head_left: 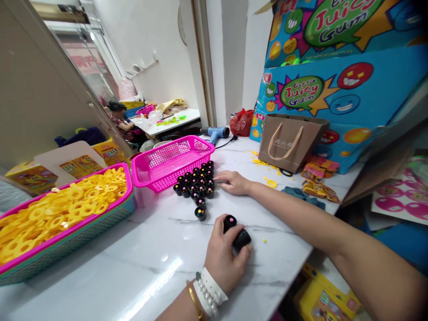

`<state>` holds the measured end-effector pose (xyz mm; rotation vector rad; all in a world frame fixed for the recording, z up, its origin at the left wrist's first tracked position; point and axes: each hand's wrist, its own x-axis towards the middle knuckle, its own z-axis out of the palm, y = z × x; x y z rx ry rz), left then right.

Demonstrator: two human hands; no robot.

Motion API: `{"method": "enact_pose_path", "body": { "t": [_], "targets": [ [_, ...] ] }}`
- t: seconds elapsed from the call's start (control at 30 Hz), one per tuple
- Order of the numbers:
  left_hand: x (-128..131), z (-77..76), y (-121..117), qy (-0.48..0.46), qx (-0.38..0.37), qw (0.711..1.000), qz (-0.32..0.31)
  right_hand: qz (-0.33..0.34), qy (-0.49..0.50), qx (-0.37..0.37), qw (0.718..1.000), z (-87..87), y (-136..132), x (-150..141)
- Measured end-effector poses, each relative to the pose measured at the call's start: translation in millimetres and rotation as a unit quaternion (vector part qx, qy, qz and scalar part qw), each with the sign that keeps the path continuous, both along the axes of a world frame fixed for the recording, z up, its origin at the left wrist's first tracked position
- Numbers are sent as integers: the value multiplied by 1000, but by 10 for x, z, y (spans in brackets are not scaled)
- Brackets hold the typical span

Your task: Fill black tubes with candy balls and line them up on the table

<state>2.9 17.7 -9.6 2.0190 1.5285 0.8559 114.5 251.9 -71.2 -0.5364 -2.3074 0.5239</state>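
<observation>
My left hand (pixel 224 254), with bracelets at the wrist, is closed around small black cups near the front of the table. One black cup (pixel 230 220) stands upright with a pink bit inside; a second black cup (pixel 242 240) is tilted against it between thumb and fingers. Farther back, my right hand (pixel 233 183) rests on the tabletop with its fingers stretched out to the edge of a cluster of black cups (pixel 197 182). Most cups in the cluster show small coloured bits inside. A single black cup (pixel 200 213) sits at the near tip of the cluster.
A pink basket (pixel 150 183) stands behind the cups. At left, a pink-rimmed basket (pixel 132 189) is heaped with yellow ring-shaped pieces (pixel 76 200). A blue heat gun (pixel 216 132), a brown paper bag (pixel 290 138) and gum cartons (pixel 374 80) line the back. A person (pixel 122 120) sits beyond the opening.
</observation>
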Motion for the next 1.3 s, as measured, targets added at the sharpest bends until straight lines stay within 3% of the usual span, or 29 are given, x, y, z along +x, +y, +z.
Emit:
{"method": "enact_pose_path", "body": {
  "t": [0.03,0.1,0.2,0.27,0.4,0.53,0.67,0.87,1.03,1.17,1.3],
  "targets": [
    [22,18,-51,1,16,1000,-27,6,-4,12,1000,-5,17,-5],
    [98,64,-174,11,35,989,-145,11,-13,19,1000,-14,49,-13],
    [255,114,-300,39,5,938,-344,19,-20,4,1000,-33,74,-22],
    [347,110,-280,59,-26,919,-388,26,-25,-11,999,-40,67,-24],
    [411,66,-33,91,-31,936,-337,15,-25,-38,999,-18,28,-20],
    [341,52,165,152,15,968,-200,32,-28,-22,999,26,-9,-6],
    [238,29,179,221,76,971,-58,24,-39,-55,997,67,-58,19],
    [166,-24,81,211,87,974,12,-20,-35,-93,995,117,-96,64],
    [-29,62,-212,168,37,985,11,43,-73,-64,994,121,-199,113],
    [-328,257,-656,182,0,983,-24,37,-42,-70,996,77,-290,144],
    [-570,431,-1180,199,-3,980,-17,16,-35,-90,995,78,-271,126]
  ]
}}
